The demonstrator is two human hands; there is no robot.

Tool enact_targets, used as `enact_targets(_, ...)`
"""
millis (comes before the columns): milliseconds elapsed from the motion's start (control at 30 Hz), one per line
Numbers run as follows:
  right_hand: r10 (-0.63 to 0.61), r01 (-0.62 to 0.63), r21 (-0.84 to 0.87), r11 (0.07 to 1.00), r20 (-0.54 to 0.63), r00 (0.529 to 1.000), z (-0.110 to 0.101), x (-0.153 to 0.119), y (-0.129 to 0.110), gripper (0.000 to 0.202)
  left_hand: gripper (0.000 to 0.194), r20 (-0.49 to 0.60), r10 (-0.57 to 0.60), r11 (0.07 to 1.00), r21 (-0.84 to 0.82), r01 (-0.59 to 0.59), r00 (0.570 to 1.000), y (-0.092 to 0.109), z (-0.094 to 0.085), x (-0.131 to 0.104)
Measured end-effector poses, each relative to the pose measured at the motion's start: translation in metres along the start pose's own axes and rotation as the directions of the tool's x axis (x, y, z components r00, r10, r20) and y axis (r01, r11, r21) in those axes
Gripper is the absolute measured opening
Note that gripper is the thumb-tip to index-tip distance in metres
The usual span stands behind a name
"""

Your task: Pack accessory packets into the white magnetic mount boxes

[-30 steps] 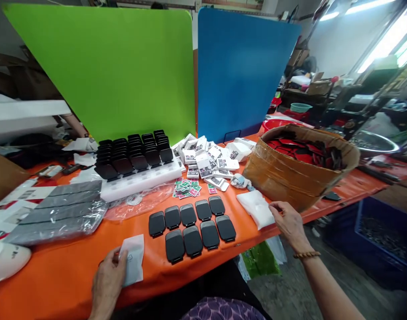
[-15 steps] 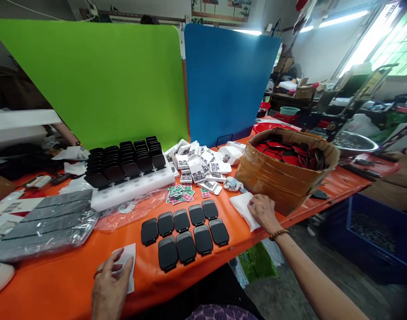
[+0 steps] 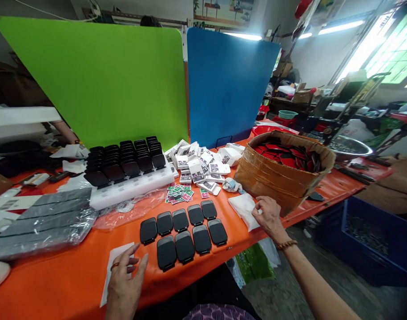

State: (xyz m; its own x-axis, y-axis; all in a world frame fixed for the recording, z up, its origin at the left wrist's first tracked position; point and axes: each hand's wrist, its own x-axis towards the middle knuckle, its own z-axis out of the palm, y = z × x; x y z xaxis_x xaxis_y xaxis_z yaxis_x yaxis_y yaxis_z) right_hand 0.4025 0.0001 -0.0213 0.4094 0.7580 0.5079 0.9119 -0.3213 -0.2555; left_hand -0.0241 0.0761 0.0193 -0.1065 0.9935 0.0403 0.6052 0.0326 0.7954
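Observation:
My left hand (image 3: 125, 278) is at the table's near left, fingers apart, over the right edge of a thin white sheet (image 3: 110, 272); whether it touches the sheet I cannot tell. My right hand (image 3: 269, 217) has thumb and fingertips pinched together at the right edge of a white, soft-looking pile (image 3: 242, 210). What the pinch holds, if anything, cannot be made out. Between the hands, two rows of flat black rounded plates (image 3: 184, 247) lie on the orange table (image 3: 203, 275). Small green and pink cards (image 3: 179, 194) are heaped behind them.
At the right stands a cardboard box (image 3: 273, 178) full of red and black pieces. Small white boxes (image 3: 203, 164) are piled at the back. More black plates stand in a white foam tray (image 3: 133, 190). Green (image 3: 116, 84) and blue (image 3: 226, 84) panels rise behind. A grey plastic-wrapped pack (image 3: 53, 222) lies left.
My left hand has moved right across the white sheet, its fingers spreading away from it. My right hand has shifted slightly right, and its fingertips have drawn together.

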Motion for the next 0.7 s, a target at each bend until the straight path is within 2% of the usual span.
enact_targets(100,-0.021,0.04,0.141,0.989,-0.134,0.991,-0.016,-0.011,-0.008,0.009,0.077,0.055,-0.018,0.997,-0.075,0.022,0.998,0.009,0.013,-0.009)
enact_targets(200,-0.078,0.13,0.265,0.955,-0.198,0.977,-0.034,-0.024,-0.037,0.009,0.069,0.252,-0.053,0.961,-0.25,0.118,0.966,0.02,0.031,-0.023)
enact_targets(267,-0.127,0.188,0.339,0.922,-0.196,0.972,-0.042,-0.037,-0.068,0.01,0.061,0.412,0.01,0.916,-0.369,0.157,0.911,0.029,0.043,-0.034)
enact_targets(333,-0.175,0.231,0.411,0.882,-0.171,0.97,-0.045,-0.051,-0.104,0.012,0.057,0.521,0.114,0.882,-0.445,0.156,0.846,0.039,0.051,-0.044)
enact_targets(433,-0.256,0.279,0.517,0.809,-0.116,0.96,-0.041,-0.075,-0.152,0.015,0.053,0.597,0.234,0.817,-0.549,0.179,0.767,0.053,0.058,-0.052)
enact_targets(500,-0.304,0.278,0.595,0.754,-0.059,0.951,-0.036,-0.087,-0.175,0.017,0.046,0.604,0.246,0.775,-0.592,0.221,0.758,0.057,0.059,-0.054)
enact_targets(567,-0.321,0.214,0.687,0.694,0.03,0.947,-0.033,-0.093,-0.189,0.015,0.039,0.588,0.185,0.747,-0.605,0.276,0.787,0.057,0.056,-0.053)
enact_targets(600,-0.305,0.143,0.738,0.66,0.089,0.948,-0.031,-0.093,-0.192,0.012,0.036,0.578,0.142,0.733,-0.607,0.308,0.803,0.055,0.053,-0.052)
enact_targets(667,-0.225,-0.076,0.819,0.568,0.243,0.944,-0.031,-0.088,-0.196,0.008,0.032,0.575,0.078,0.692,-0.62,0.371,0.815,0.049,0.046,-0.051)
enact_targets(700,-0.181,-0.209,0.839,0.503,0.339,0.923,-0.03,-0.084,-0.197,0.014,0.03,0.583,0.066,0.668,-0.628,0.398,0.81,0.046,0.043,-0.051)
